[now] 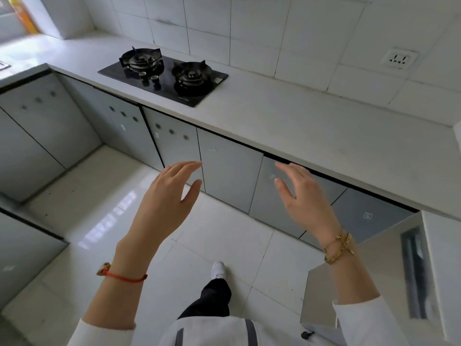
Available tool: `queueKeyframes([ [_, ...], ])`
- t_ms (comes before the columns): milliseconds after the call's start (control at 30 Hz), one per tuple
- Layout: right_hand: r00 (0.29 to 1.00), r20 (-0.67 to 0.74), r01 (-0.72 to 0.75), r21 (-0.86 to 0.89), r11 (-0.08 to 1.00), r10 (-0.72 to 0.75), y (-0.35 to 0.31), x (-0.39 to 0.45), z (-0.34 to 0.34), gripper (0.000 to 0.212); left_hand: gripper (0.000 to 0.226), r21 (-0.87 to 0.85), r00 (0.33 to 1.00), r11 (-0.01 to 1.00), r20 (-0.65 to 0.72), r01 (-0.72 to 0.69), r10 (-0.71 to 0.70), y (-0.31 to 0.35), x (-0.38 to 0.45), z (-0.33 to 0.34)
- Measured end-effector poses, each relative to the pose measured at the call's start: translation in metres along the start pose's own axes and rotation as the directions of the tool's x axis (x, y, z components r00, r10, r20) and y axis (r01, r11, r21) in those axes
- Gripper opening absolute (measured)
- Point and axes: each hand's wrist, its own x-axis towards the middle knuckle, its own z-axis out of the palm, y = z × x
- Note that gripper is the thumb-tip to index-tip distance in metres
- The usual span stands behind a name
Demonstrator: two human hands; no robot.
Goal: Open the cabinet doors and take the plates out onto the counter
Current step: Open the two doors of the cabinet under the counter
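Just both hands, left (166,196) and right (303,196), grips loose, before unlabelled shut cabinet doors (229,171).

**No legible text in view**

Nothing can be read. Below the counter (299,126), the cabinet doors (229,171) carry small pale stickers (367,215), too blurred to read. A small white label (219,80) on the hob (163,76), set into that counter, is likewise unreadable.

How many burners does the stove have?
2. The left burner sits nearer the window side, the right burner nearer the wall socket. Both are on the black stove; none look hidden.
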Motion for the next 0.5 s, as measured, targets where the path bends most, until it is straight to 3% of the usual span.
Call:
queueKeyframes([
  [500, 0.996, -0.056, -0.065, -0.006, 0.998, 0.065, -0.003, 0.157, 0.027, 0.042, 0.039, 0.003, 0.994, 0.996, 0.076, -0.085, 0.084, -0.063, 0.176, 0.006],
])
